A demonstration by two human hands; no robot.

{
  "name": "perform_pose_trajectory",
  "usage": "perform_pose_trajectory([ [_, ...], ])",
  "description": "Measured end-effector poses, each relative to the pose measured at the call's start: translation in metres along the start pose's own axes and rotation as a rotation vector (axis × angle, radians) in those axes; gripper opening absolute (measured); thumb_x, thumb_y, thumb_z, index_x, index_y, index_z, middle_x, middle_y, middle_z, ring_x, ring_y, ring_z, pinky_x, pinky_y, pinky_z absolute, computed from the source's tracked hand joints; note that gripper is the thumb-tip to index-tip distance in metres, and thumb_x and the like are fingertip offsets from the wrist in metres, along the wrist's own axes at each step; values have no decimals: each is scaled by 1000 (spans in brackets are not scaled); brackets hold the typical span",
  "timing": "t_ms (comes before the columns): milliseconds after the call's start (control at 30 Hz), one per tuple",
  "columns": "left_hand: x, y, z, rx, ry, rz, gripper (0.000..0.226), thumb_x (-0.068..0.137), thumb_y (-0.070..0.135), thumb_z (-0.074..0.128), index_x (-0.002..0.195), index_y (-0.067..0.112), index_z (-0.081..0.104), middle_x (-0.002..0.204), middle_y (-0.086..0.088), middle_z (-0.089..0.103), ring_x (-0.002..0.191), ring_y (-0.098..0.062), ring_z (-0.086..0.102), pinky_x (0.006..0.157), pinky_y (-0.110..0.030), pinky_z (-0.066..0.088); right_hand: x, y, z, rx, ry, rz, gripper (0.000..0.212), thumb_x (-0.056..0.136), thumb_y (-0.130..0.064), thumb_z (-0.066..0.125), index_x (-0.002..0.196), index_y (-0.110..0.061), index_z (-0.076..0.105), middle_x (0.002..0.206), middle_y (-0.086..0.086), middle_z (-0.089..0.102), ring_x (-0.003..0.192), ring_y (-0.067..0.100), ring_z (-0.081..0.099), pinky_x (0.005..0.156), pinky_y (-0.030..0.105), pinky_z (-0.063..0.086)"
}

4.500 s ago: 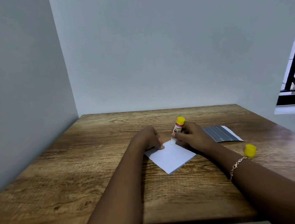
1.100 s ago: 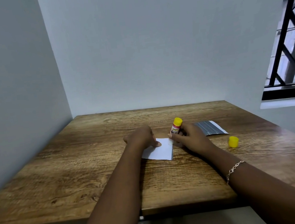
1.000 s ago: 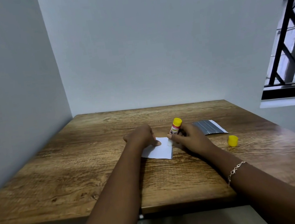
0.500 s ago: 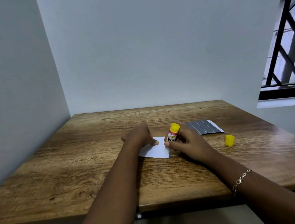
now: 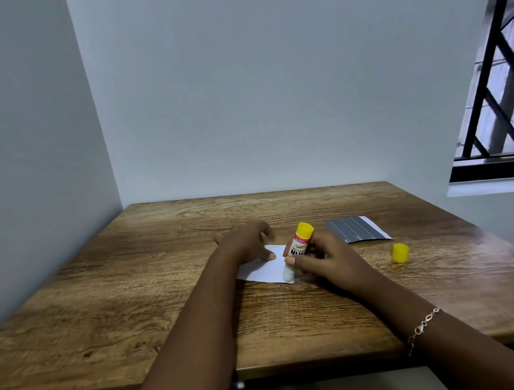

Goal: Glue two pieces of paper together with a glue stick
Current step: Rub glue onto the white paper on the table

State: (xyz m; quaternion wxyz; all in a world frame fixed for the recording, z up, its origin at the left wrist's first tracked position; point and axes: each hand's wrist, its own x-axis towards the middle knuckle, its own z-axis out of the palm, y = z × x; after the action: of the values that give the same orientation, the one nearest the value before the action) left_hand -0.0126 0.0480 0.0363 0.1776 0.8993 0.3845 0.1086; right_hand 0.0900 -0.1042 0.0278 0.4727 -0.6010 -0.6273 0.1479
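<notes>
Head cam view: our right hand (image 5: pixel 328 260) has its fingers curled round the glue stick (image 5: pixel 299 248), which is tilted with its white tip down on the near right corner of the white paper (image 5: pixel 265 270), mid-desk (image 5: pixel 133 307). Our left hand (image 5: pixel 249 244) just presses fingertips on that paper and grips nothing. The dark lined paper (image 5: pixel 355 229) lies further right, with the yellow cap (image 5: pixel 400 252) near it, not touching.
</notes>
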Motion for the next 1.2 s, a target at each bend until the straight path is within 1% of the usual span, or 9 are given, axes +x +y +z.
perform_pose_trajectory([
  [100, -3, 1, 0, 18, 10, -17, 38, 79, 34, 68, 114, 28, 56, 123, 3, 58, 120, -21, 46, 104, -47, 29, 0, 0, -1, 49, 34, 8, 4, 79, -23, 67, 80, -23, 63, 89, 23, 67, 84, 40, 61, 74, 46, 50],
  [167, -2, 0, 0, 16, 13, -37, 33, 78, 35, 68, 109, 27, 59, 120, 4, 59, 117, -20, 49, 103, -45, 29, 1, 3, -1, 66, 71, 25, 18, 74, -33, 66, 81, -16, 64, 87, 24, 68, 80, 40, 61, 72, 47, 50],
  [300, 1, -1, 1, -18, -7, -76, 24, 76, 34, 70, 94, 23, 58, 99, 4, 58, 108, -21, 55, 101, -43, 34, 4, 8, -4, 86, 155, 64, 17, 78, -25, 68, 81, -10, 63, 73, 13, 64, 62, 12, 55, 58, 28, 43],
  [400, 2, -2, 1, -48, -21, -121, 27, 75, 34, 72, 94, 20, 57, 103, -1, 61, 109, -25, 56, 102, -45, 37, 5, 9, -7, 131, 222, 107, 9, 83, -18, 64, 82, -9, 62, 63, 1, 57, 48, -1, 51, 47, 14, 39],
  [533, -1, -6, -4, -49, 79, -278, 39, 81, 33, 66, 113, 15, 54, 120, -3, 60, 113, -26, 53, 99, -43, 34, 6, 12, -8, 189, 272, 159, 13, 84, -20, 63, 81, -7, 61, 61, 1, 56, 49, 7, 49, 47, 21, 38],
  [667, -4, -7, -7, 43, 99, -386, 43, 80, 37, 65, 116, 18, 50, 125, -3, 56, 116, -27, 50, 92, -44, 33, 12, 17, -8, 222, 263, 208, 17, 84, -19, 63, 85, -2, 62, 68, 13, 60, 57, 19, 51, 49, 28, 36],
  [833, 0, -6, -6, 67, 110, -332, 35, 78, 32, 68, 109, 19, 59, 122, -3, 58, 115, -26, 50, 91, -46, 31, 24, 17, -5, 168, 147, 242, 12, 84, -20, 61, 83, -8, 60, 78, 22, 65, 57, 20, 51, 45, 26, 39],
  [933, 0, -4, -6, 46, 68, -299, 34, 77, 35, 69, 106, 18, 62, 117, -1, 62, 112, -25, 53, 93, -46, 30, 33, 17, -1, 94, 137, 219, 12, 83, -22, 62, 81, -11, 60, 80, 23, 65, 62, 21, 54, 53, 30, 40],
  [1200, 2, -6, -6, 68, 46, -281, 41, 74, 45, 70, 104, 19, 62, 114, 1, 64, 110, -24, 55, 97, -46, 32, 32, 21, 11, -129, 252, 121, 19, 82, -22, 63, 83, -3, 63, 65, 5, 54, 61, 16, 50, 56, 28, 37],
])
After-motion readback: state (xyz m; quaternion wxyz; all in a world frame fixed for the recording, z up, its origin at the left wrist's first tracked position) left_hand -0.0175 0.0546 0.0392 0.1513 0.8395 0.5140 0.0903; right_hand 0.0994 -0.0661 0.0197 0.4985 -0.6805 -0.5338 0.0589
